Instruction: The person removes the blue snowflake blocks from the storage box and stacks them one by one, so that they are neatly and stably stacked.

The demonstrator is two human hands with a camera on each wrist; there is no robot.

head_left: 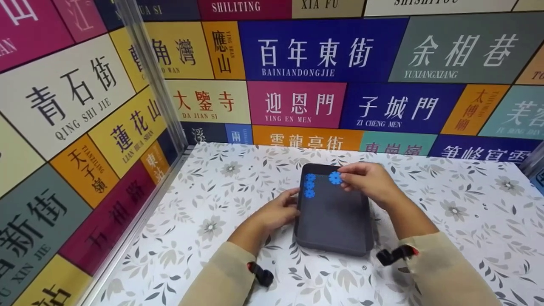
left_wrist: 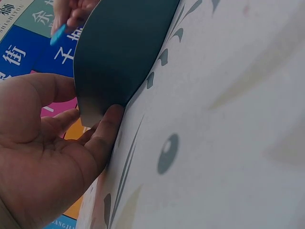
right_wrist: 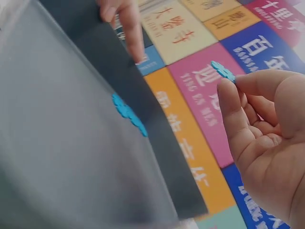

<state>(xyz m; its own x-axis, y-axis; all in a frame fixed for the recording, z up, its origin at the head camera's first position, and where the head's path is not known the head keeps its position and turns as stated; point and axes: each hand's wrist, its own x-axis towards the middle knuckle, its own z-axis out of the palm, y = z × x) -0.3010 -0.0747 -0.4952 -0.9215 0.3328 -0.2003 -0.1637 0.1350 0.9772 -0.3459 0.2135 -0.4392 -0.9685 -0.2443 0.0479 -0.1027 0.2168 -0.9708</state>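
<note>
A dark grey shallow tray (head_left: 333, 221) lies on the table, with several blue flower-shaped discs (head_left: 310, 185) in a short column at its upper left. My right hand (head_left: 367, 182) pinches another blue flower-shaped disc (head_left: 335, 177) between thumb and index finger over the tray's upper right. In the right wrist view this held disc (right_wrist: 223, 71) is raised clear of the tray wall. Against the tray's left side rests my left hand (head_left: 276, 211); the left wrist view has its fingers touching the outer wall (left_wrist: 124, 52), thumb and fingers apart.
A white cloth (head_left: 204, 263) with grey leaves and flowers covers the table. Panels of coloured signs (head_left: 297, 104) stand behind it and along the left. Each sleeve bears a small black device (head_left: 261, 274) near the cuff.
</note>
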